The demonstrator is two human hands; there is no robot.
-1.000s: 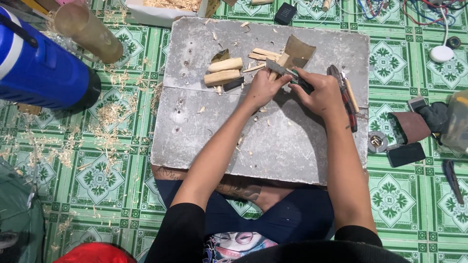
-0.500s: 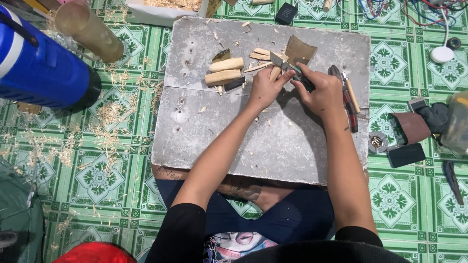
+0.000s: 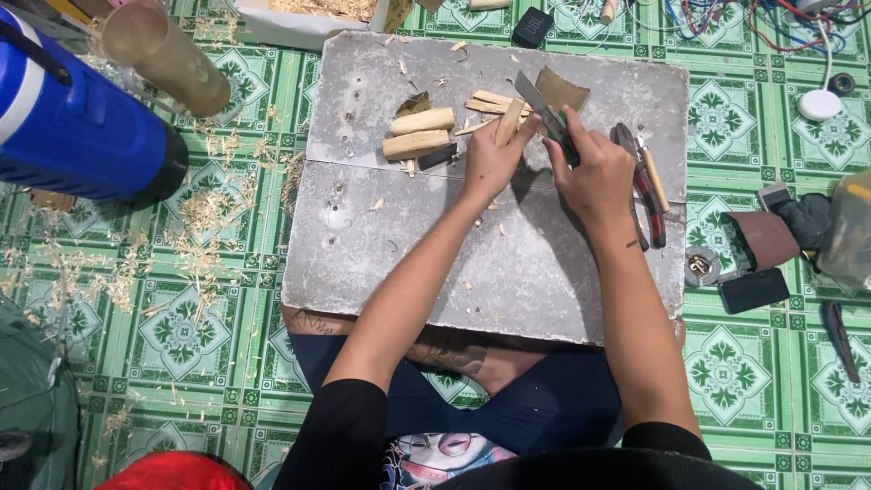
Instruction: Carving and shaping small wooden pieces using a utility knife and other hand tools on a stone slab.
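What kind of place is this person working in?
Probably a home floor used as a small woodcarving spot. The person sits on green patterned tiles strewn with wood shavings, a grey slab over the lap, the right hand holding a knife.

The picture's left edge is cutting off the blue cylinder [image 3: 73, 127]. The right hand [image 3: 594, 172] is hiding the knife's [image 3: 543, 113] handle, and the right edge is cutting the clear plastic container [image 3: 853, 231].
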